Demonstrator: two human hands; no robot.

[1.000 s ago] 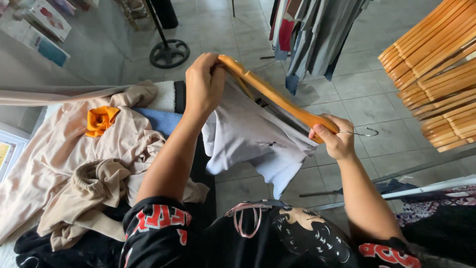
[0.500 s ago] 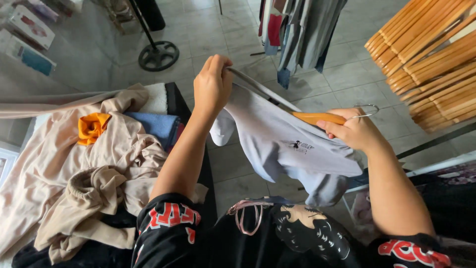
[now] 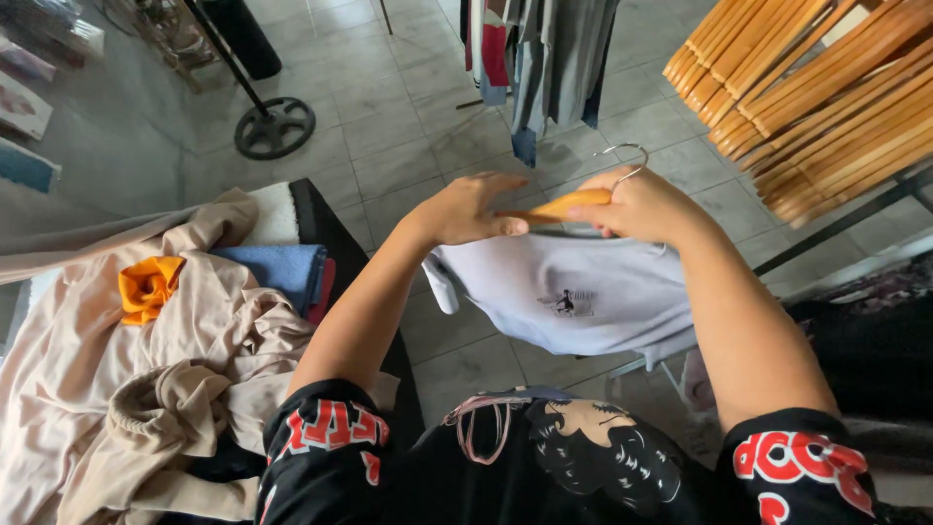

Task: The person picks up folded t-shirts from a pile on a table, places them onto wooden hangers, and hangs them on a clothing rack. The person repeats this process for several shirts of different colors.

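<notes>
From my seat, starting at the left edge, a heap of beige garments (image 3: 117, 389) sprawls over a dark table (image 3: 335, 243), with an orange fabric flower (image 3: 148, 287) lying on top and a folded blue cloth (image 3: 277, 270) just beside it; behind them on the tiled floor stands the round black base of a clothes stand (image 3: 275, 127); moving to the middle, my left hand (image 3: 468, 208) has its fingers curled over one end of the wooden hanger (image 3: 559, 206), thumb underneath, closed on it and on the collar area of the white T-shirt (image 3: 573, 297) below; the shirt hangs in mid-air in front of my chest, draped from the hanger, its small dark chest print facing up at me; my right hand (image 3: 641, 206) is wrapped shut around the hanger near its metal hook (image 3: 627, 156), so both hands share the one bar, close together; I judge the shirt as light, soft and floppy, with no shape of its own, so it will slide off a tilted bar; the stiff hanger is the sound place to grip, at the neck under the hook, with the shoulders of the shirt pinched only to settle them; further right, hung garments (image 3: 544, 58) dangle behind, and a row of empty wooden hangers (image 3: 816, 87) fills the upper right corner
</notes>
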